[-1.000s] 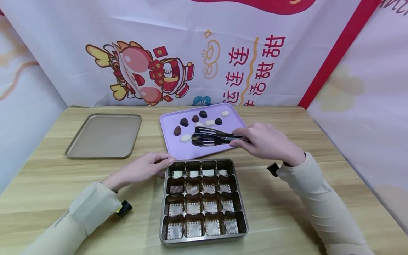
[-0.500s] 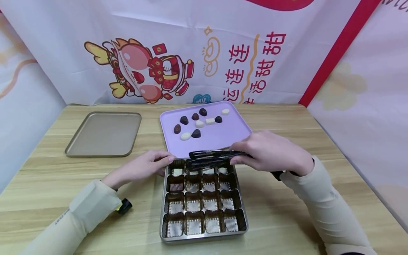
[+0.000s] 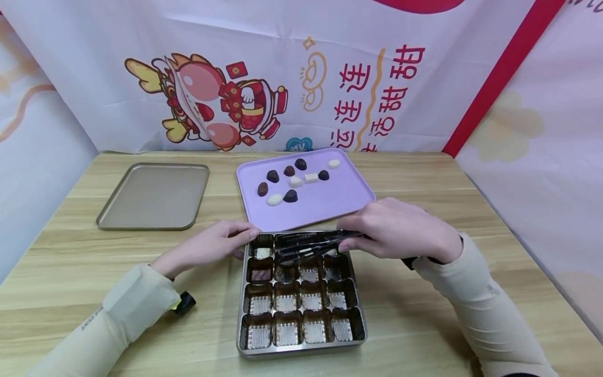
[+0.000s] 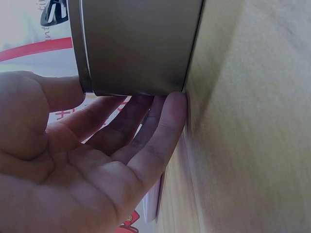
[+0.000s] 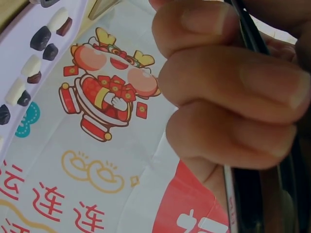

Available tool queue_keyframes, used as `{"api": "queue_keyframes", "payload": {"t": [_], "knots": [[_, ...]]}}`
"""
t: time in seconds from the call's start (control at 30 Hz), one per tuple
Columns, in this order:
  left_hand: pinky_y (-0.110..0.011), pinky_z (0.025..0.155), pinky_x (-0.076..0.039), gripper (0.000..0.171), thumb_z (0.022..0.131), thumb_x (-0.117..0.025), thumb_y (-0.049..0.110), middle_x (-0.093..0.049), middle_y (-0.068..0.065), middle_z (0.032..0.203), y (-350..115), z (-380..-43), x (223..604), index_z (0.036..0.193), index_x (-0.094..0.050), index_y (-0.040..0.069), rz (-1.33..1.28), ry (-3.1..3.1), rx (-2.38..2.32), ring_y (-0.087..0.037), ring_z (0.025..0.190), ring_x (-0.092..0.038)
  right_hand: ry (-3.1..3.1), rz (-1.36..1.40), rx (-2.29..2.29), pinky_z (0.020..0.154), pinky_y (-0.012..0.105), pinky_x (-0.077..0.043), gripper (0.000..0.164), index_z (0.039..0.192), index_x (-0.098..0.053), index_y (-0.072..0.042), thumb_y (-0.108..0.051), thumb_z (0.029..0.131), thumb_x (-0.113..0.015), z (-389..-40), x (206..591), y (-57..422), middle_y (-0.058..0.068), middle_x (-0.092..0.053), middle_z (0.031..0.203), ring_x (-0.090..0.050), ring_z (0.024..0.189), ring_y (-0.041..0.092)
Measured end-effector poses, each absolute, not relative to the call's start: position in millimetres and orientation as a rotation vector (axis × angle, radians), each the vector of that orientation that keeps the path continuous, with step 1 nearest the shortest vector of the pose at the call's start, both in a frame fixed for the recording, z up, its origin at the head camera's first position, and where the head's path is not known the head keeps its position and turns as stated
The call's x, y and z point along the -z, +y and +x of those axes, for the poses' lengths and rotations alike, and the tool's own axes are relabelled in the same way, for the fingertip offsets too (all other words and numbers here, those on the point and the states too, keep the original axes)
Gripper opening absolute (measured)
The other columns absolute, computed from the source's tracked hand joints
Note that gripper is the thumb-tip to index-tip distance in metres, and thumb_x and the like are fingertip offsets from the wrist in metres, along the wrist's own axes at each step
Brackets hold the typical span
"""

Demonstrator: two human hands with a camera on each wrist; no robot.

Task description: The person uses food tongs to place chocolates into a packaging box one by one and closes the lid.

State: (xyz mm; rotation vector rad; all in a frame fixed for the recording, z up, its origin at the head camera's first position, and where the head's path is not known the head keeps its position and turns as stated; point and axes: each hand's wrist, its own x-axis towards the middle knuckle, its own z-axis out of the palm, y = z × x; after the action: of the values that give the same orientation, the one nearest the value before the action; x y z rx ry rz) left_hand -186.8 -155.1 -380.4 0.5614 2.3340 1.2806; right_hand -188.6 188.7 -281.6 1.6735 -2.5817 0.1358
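Observation:
My right hand [image 3: 400, 230] grips black tongs [image 3: 308, 245] by the handle end. The tongs slant over the top rows of a square metal tin [image 3: 240, 327] fitted with a brown divided insert. Whether their tips hold anything is hidden. A white chocolate [image 3: 263, 253] sits in the top-left compartment, and a striped brown chocolate [image 3: 260, 275] lies in the one below it. At the tin's far left corner is my left hand [image 3: 209, 248]. In the left wrist view, the left thumb touches the rim and the extended fingers [image 4: 163, 131] lie against the corner.
Behind the tin, a purple tray [image 3: 325, 204] carries several dark and white chocolates [image 3: 290, 196]. A flat bronze-coloured tray [image 3: 155, 196] lies at the back left. A printed cloth [image 3: 282, 31] hangs along the back edge of the wooden table [image 3: 424, 183].
My right hand has brought the tongs from the purple tray toward me and down over the tin's top rows. The left hand stays at the tin's corner.

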Motion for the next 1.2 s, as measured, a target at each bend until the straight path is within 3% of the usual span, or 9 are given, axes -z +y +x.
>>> {"api": "queue_keyframes", "payload": {"t": [0.3,1.0,1.2], "knots": [[-0.033,0.08,-0.05,0.034,0.103,-0.043,0.034,-0.058,-0.008,0.114,-154.4,-187.3,380.7,0.119,-0.06,0.01,0.558,2.324,-1.289,-0.018,0.087,-0.065,-2.578,1.735,-0.121,0.049,0.021,-0.034,0.026,0.077,-0.046,-0.027,-0.043,0.094,-0.057,-186.5,284.1,185.1,-0.016,-0.036,0.064,-0.039,0.053,0.003],[-0.037,0.091,-0.043,0.033,0.103,-0.043,0.037,-0.06,-0.001,0.113,-155.2,-186.4,380.0,0.117,-0.062,0.015,0.608,2.414,-1.201,-0.013,0.093,-0.062,-2.617,1.723,-0.11,0.046,0.023,-0.033,0.03,0.076,-0.046,-0.024,-0.044,0.093,-0.058,-184.3,286.9,180.0,-0.014,-0.033,0.06,-0.035,0.051,0.003],[-0.036,0.091,-0.043,0.033,0.103,-0.043,0.037,-0.06,-0.001,0.113,-154.9,-186.2,379.6,0.118,-0.062,0.015,0.612,2.417,-1.198,-0.013,0.094,-0.061,-2.67,1.683,-0.203,0.052,0.022,-0.038,0.027,0.083,-0.052,-0.023,-0.047,0.094,-0.055,-188.3,283.3,184.4,-0.013,-0.04,0.066,-0.039,0.055,0.002]]}}
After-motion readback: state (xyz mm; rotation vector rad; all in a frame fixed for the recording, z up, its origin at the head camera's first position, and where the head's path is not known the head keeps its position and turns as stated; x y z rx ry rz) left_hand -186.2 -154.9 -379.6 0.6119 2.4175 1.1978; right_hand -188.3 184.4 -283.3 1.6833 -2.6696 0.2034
